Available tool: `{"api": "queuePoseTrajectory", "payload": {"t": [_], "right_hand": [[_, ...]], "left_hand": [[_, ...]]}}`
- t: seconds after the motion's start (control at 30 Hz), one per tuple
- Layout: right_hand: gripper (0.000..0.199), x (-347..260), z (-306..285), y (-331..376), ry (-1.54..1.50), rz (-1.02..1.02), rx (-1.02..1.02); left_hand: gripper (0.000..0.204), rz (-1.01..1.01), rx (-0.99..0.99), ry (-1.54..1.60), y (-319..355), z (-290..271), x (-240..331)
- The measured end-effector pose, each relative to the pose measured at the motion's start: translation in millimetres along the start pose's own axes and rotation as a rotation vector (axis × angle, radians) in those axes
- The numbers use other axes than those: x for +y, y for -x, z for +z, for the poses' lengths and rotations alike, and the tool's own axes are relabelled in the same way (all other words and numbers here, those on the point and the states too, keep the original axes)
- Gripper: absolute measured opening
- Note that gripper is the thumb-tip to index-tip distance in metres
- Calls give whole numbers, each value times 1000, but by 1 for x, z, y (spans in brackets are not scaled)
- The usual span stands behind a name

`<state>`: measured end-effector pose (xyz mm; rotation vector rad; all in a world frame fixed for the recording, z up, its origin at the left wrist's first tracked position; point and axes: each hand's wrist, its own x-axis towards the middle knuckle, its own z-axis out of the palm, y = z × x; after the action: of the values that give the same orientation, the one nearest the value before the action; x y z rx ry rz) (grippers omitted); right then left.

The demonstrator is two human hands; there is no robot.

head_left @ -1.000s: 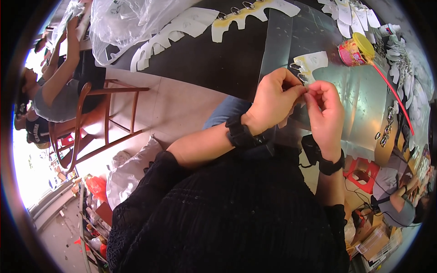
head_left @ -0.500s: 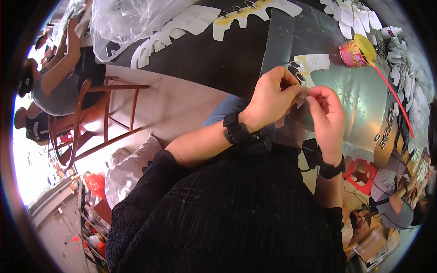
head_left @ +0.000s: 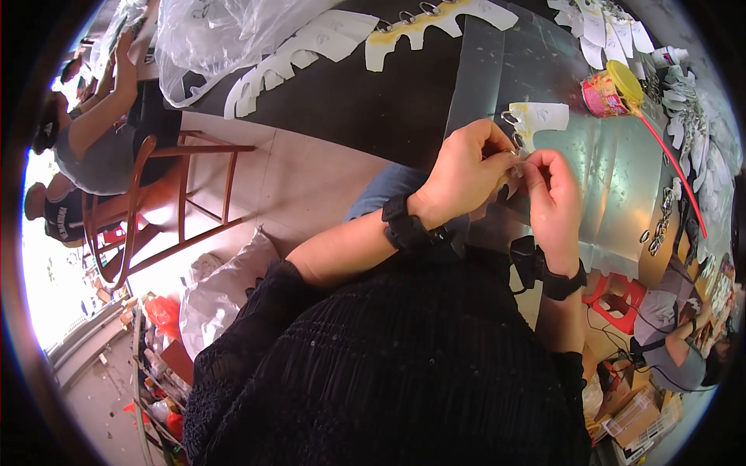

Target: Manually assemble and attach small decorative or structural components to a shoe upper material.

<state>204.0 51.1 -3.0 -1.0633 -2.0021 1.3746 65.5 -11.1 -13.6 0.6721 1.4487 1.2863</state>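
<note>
My left hand (head_left: 466, 169) and my right hand (head_left: 555, 203) meet over the near edge of the metal sheet. Both are closed in a pinch, thumbs against fingertips, on a small pale piece that is too small and too covered to name. Just beyond the fingers lies a white scalloped card (head_left: 550, 116) with yellowish, glue-like smears along its left part. A metal ring (head_left: 509, 118) sits at that card's left edge. The card's near end is hidden behind my fingers. Dark bands circle both of my wrists.
Beyond are more scalloped cards (head_left: 311, 39), a clear plastic bag (head_left: 214, 46), and a yellow-lidded tub (head_left: 606, 92) with a red stick (head_left: 674, 159). Metal clasps (head_left: 660, 225) lie at right. A wooden chair (head_left: 148, 202) and seated people (head_left: 101, 155) are at left.
My hands have shifted only slightly, with the fingertips a little closer together. The scalloped card beyond them sits slightly farther right and nearer in the picture.
</note>
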Motion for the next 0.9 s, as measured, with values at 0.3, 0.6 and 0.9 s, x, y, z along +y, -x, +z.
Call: {"api": "queuePoseTrajectory", "payload": {"t": [0.3, 0.6, 0.9], "right_hand": [[3, -1, 7, -6, -94, 131, 0], [5, 3, 4, -9, 129, -5, 42], [11, 5, 4, -10, 262, -149, 99]], "left_hand": [[8, 52, 0, -39, -1, -3, -1], [7, 80, -29, -142, -1, -2, 7], [5, 205, -76, -257, -2, -4, 4]]}}
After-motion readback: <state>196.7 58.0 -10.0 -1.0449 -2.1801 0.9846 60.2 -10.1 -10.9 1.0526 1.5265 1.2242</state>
